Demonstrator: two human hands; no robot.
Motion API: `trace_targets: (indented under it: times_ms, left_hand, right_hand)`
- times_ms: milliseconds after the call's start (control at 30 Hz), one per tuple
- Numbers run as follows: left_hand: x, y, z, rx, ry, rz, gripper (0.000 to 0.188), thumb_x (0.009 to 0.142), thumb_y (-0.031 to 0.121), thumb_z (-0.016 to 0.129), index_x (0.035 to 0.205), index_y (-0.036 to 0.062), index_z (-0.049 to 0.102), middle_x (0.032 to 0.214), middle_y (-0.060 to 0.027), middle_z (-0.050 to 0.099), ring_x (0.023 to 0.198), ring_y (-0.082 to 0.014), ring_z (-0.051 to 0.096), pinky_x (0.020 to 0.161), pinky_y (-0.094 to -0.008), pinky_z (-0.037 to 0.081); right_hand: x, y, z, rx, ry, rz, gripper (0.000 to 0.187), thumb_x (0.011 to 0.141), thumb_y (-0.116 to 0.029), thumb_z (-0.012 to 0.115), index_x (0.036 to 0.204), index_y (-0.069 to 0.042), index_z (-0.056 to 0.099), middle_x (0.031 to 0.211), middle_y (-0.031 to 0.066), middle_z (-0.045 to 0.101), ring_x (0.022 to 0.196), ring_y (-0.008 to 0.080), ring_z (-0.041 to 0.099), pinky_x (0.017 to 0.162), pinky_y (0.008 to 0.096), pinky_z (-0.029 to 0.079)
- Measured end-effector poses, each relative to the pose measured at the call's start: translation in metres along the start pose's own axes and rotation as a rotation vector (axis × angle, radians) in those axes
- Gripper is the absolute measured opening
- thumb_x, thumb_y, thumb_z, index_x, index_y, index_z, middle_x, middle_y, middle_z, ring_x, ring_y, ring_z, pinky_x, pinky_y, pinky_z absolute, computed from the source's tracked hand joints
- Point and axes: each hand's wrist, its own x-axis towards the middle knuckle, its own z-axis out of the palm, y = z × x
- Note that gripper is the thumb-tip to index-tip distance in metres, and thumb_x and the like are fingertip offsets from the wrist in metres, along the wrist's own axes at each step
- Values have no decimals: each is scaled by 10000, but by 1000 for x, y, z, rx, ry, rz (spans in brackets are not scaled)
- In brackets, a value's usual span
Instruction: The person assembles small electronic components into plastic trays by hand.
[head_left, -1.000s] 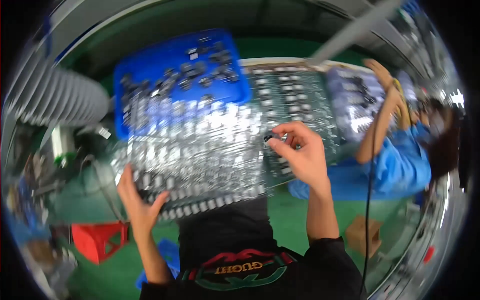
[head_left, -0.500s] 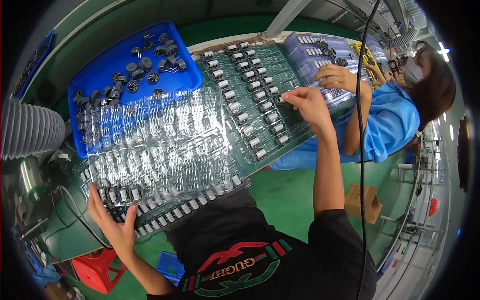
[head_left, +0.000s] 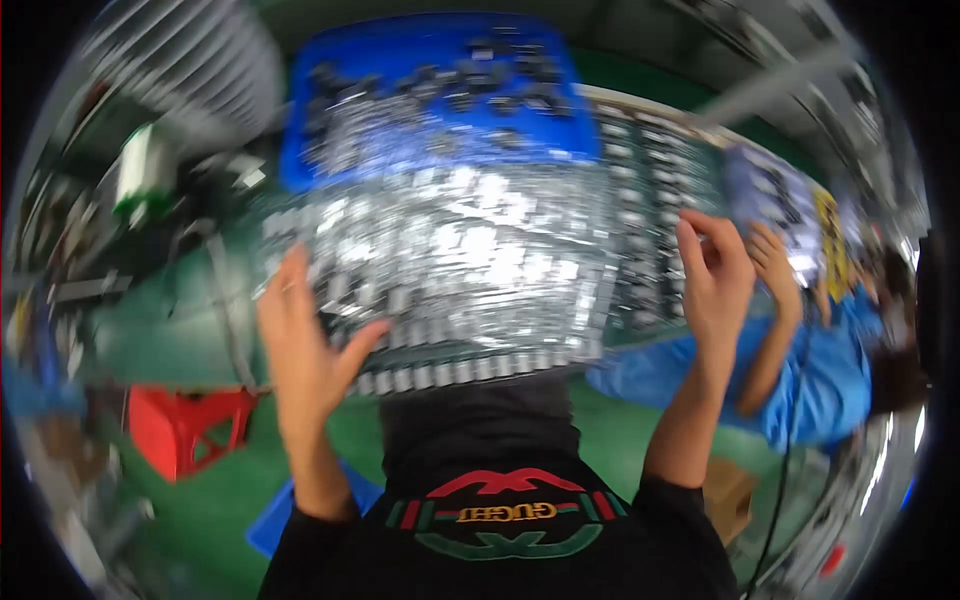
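The view is smeared by motion. At the left edge of a clear plastic blister tray (head_left: 450, 250), my left hand (head_left: 312, 350) rests with fingers and thumb spread apart. Rows of small white-and-dark cylindrical parts (head_left: 450, 373) show along the tray's near edge. My right hand (head_left: 718, 280) is raised just right of the tray, thumb and fingers curled into a pinch. Whether a small part sits between those fingertips is too blurred to see. Beyond it stand more rows of parts (head_left: 665, 180) on the green bench.
A blue bin (head_left: 588, 145) with loose dark round parts sits behind the tray. To the right, a co-worker's hand (head_left: 775, 262) and blue sleeve (head_left: 815, 385) are close to mine. A red stool (head_left: 185, 430) is on the floor, left.
The head view has swung left, so the bench appears shifted right. My right hand has left the part it was touching in the rows and come nearer the tray. My left hand stays at the tray's edge.
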Motion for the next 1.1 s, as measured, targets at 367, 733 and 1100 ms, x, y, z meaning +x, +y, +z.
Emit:
trace_targets:
  times_ms: [367, 733, 1100]
  left_hand:
    - [-3, 3, -6, 49, 59, -10, 1080, 692, 440, 883, 1503, -50, 364, 1393, -197, 486, 1232, -379, 481, 1017, -468, 403]
    - [-10, 8, -8, 119, 94, -2, 1069, 640, 382, 903, 1489, -22, 396, 1428, -195, 463, 1268, -388, 462, 1049, -497, 373]
    - [-24, 153, -110, -354, 467, 369, 421, 808, 97, 759, 1186, 117, 575, 1078, -148, 585, 872, -310, 600, 720, -402, 501]
  right_hand:
    - [-35, -148, 137, 159, -631, -524, 170, 878, -158, 690, 883, 8, 725, 859, 145, 644, 887, 335, 584, 818, 428, 475]
    - [-39, -163, 145, 269, -803, -295, 211, 773, -118, 737, 919, 15, 661, 901, 179, 710, 903, 373, 625, 835, 460, 496]
    - [-19, -119, 88, 412, -515, -89, 315, 757, -205, 812, 984, -36, 675, 880, 93, 676, 779, 223, 633, 726, 358, 521]
